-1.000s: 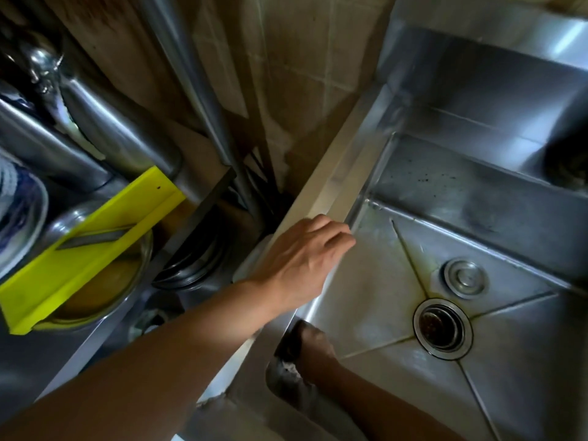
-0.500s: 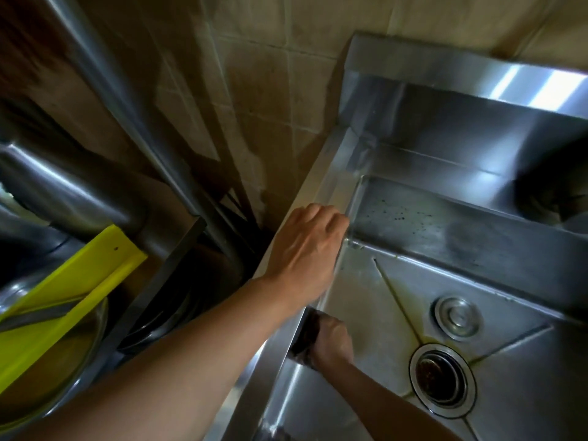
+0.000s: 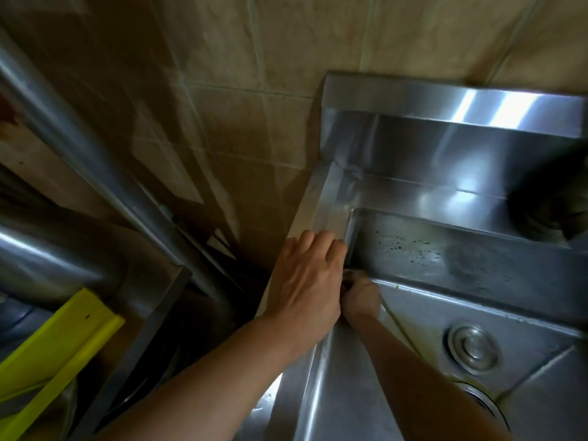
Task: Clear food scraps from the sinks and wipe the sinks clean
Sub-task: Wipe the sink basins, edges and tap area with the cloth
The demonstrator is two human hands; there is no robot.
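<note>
A steel sink [image 3: 331, 192] fills the right half of the head view. My left hand [image 3: 305, 281] rests on its left rim, fingers bent over the inner edge. My right hand [image 3: 361, 297] reaches down into the basin's far left corner and grips a dark wad [image 3: 347, 279], a cloth or scourer, mostly hidden by both hands. Dark specks [image 3: 401, 246] dot the basin's back wall. A small green scrap [image 3: 397, 285] lies where that wall meets the floor. The drain [image 3: 483, 405] and a round metal cap [image 3: 473, 348] sit on the yellow-stained basin floor.
Slanted metal pipes [image 3: 79, 154] and a rack edge [image 3: 149, 329] crowd the left, with a yellow plastic piece [image 3: 54, 354] at the lower left. A tiled wall [image 3: 254, 138] rises behind. A dark round object [image 3: 547, 211] sits on the sink's back ledge at right.
My right hand has moved up along the basin's left wall into the far corner, beside my left hand. The view has tilted up toward the wall; my left hand stays on the rim.
</note>
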